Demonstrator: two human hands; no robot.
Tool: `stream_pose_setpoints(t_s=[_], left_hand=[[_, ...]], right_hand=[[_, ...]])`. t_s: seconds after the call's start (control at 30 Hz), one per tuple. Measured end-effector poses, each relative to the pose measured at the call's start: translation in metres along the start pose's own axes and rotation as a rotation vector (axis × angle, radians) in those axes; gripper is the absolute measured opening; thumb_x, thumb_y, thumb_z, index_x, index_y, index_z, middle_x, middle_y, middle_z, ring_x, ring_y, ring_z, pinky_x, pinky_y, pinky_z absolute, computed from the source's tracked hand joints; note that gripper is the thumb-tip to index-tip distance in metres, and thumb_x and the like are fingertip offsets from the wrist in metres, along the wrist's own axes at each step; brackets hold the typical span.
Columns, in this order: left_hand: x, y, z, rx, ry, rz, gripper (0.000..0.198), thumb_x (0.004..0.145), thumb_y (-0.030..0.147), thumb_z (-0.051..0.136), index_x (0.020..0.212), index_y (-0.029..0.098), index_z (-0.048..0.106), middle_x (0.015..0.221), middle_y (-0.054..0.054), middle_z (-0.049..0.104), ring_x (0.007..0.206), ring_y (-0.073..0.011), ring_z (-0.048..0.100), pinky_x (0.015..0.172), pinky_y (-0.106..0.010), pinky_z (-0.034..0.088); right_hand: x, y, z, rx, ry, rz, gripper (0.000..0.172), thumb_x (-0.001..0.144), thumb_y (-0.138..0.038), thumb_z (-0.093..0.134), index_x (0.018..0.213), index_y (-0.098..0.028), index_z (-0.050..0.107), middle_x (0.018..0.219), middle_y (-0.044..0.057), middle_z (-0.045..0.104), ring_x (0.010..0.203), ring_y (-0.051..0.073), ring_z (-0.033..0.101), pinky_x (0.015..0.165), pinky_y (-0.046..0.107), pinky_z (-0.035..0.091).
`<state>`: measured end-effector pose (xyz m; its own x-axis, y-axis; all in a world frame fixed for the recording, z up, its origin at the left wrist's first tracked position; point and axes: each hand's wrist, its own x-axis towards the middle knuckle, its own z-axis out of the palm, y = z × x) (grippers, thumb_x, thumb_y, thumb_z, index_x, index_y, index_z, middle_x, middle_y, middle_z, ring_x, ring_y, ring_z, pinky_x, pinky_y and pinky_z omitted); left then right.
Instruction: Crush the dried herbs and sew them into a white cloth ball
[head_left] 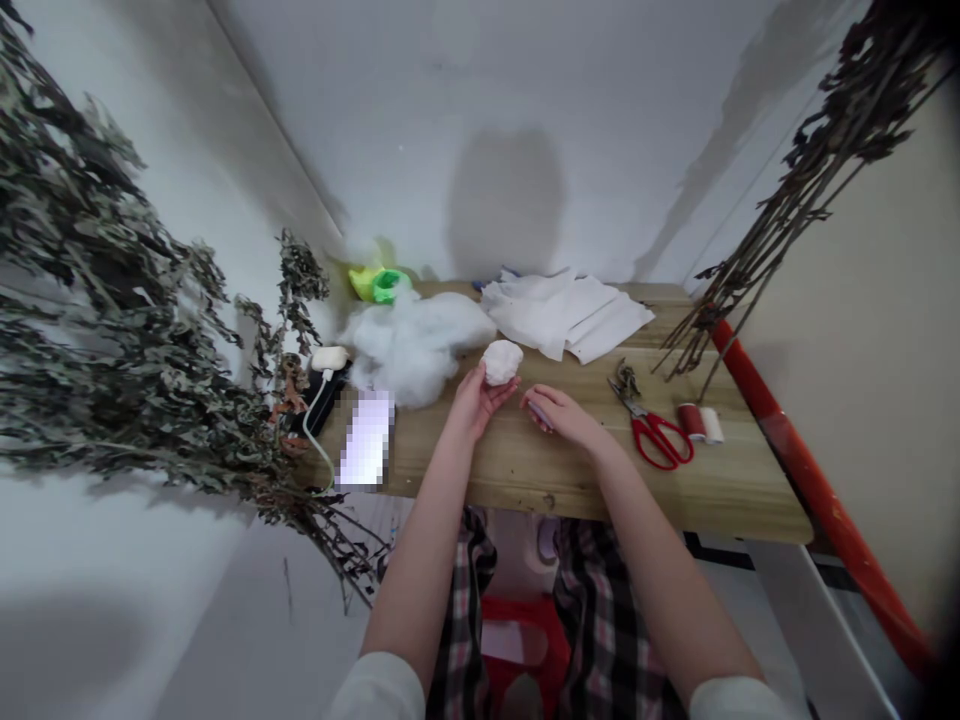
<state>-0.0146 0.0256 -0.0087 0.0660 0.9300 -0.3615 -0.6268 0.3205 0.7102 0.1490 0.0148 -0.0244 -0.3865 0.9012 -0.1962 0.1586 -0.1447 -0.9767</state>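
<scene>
White stuffing (412, 345) lies in a big loose heap toward the left of the wooden table (585, 495), and from my remote seat that heap looks like the bulk of the material, not yet worked. One small wad is pressed into a rough ball (502, 362), the only shaped piece I can see. It rests in the left hand (476, 400), whose fingers (487, 388) curve up under it, holding it loosely without closing over the top. The right hand (568, 418) sits just beside it, low over the boards, with its fingers (551, 402) curled in and pinching a small pale purple object (538, 414). It is too small for me to tell what it is. The two hands are close but not touching. Farther right, red-handled scissors (660, 443) lie flat on the table near a spool of red thread (691, 422), and neither hand is on them. White sheets (566, 315) lie in a stack behind the ball, apparently unused, though I cannot tell whether they are paper or cloth. Dried branches (112, 300) hang down at the left.
</scene>
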Motion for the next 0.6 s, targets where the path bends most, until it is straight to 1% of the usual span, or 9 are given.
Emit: stream_pose_setpoints(t_s=[0.1,0.23,0.4,0.5,0.6], left_hand=[[0.0012,0.0005,-0.0002,-0.015,0.019,-0.017,0.028,0.089,0.038,0.052,0.102,0.014,0.056,0.084,-0.006,0.069,0.073,-0.0161,0.068,0.074,-0.031,0.054],[0.0036,-0.0002,-0.0002,-0.005,0.046,-0.031,0.026,0.089,0.039,0.052,0.1,0.015,0.056,0.077,-0.003,0.067,0.063,-0.0114,0.064,0.066,-0.027,0.053],[0.0065,-0.0021,-0.003,0.008,0.052,-0.012,0.026,0.088,0.04,0.054,0.097,0.017,0.057,0.072,-0.001,0.064,0.058,-0.0101,0.058,0.061,-0.025,0.049],[0.0072,-0.0022,-0.0053,0.002,0.019,0.006,0.026,0.087,0.04,0.054,0.097,0.016,0.058,0.069,-0.001,0.062,0.055,-0.0092,0.055,0.057,-0.024,0.046],[0.0058,-0.002,-0.0056,-0.009,-0.069,0.006,0.026,0.086,0.039,0.055,0.096,0.015,0.059,0.069,-0.001,0.061,0.051,-0.0078,0.05,0.051,-0.022,0.042]], right_hand=[[-0.0009,-0.0013,-0.0007,-0.017,-0.019,0.017,0.029,0.084,-0.046,0.047,0.073,-0.02,0.052,0.054,-0.007,0.041,0.044,0.007,0.038,0.042,0.02,0.028],[-0.0036,-0.0025,-0.0021,-0.034,-0.045,0.017,0.028,0.083,-0.045,0.049,0.071,-0.02,0.05,0.052,-0.007,0.04,0.044,0.007,0.036,0.041,0.019,0.026],[-0.0044,0.0005,-0.0039,-0.037,-0.017,0.034,0.032,0.08,-0.051,0.053,0.073,-0.019,0.051,0.052,-0.008,0.041,0.043,0.007,0.036,0.041,0.019,0.026],[-0.0035,0.0023,-0.0059,-0.054,0.012,0.044,0.035,0.079,-0.054,0.053,0.072,-0.02,0.05,0.05,-0.008,0.041,0.041,0.007,0.036,0.04,0.02,0.027],[-0.0025,0.0036,-0.0082,-0.117,0.084,0.027,0.034,0.078,-0.053,0.054,0.069,-0.021,0.048,0.048,-0.007,0.041,0.041,0.008,0.036,0.041,0.021,0.028]])
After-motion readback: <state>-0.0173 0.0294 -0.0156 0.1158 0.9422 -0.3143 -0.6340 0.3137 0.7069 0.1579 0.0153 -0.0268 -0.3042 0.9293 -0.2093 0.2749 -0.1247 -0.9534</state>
